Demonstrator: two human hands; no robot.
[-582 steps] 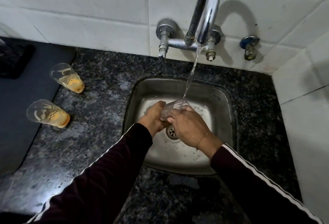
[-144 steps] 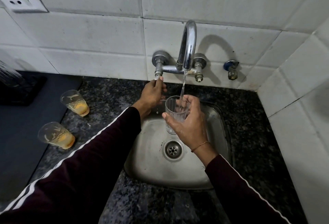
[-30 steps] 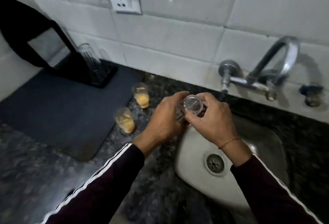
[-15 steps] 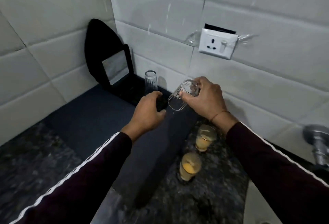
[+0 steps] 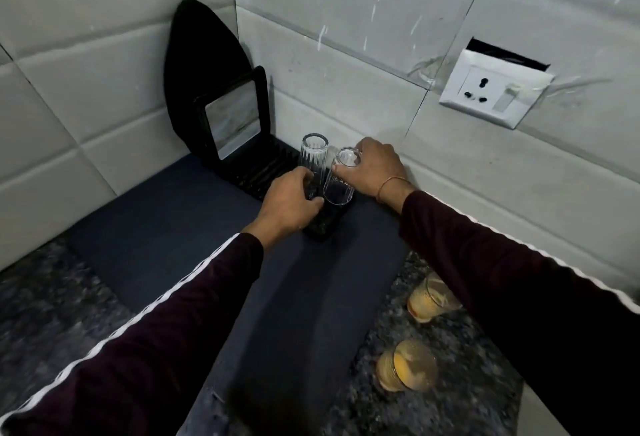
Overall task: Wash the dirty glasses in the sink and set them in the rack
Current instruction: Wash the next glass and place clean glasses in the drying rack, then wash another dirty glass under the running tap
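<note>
A clean ribbed glass [image 5: 338, 182] stands upside down on the black rack [image 5: 258, 172] in the corner, and my right hand [image 5: 372, 167] grips it by its upturned base. A second clean glass [image 5: 313, 155] stands inverted just behind it. My left hand [image 5: 289, 203] rests against the rack's near end, fingers curled by the lower part of the glasses; what they hold is hidden. Two dirty glasses with orange residue [image 5: 431, 300] [image 5: 407, 364] stand on the granite counter at the lower right, the farther one partly behind my right sleeve.
A dark mat [image 5: 194, 234] lies under the rack. A black framed mirror [image 5: 232, 123] leans in the tiled corner behind it. A white wall socket [image 5: 495, 92] sits on the right wall. The sink is out of view.
My right hand has carried the washed glass from mid-air down onto the rack, next to the other clean glass. My left hand has moved forward to the rack.
</note>
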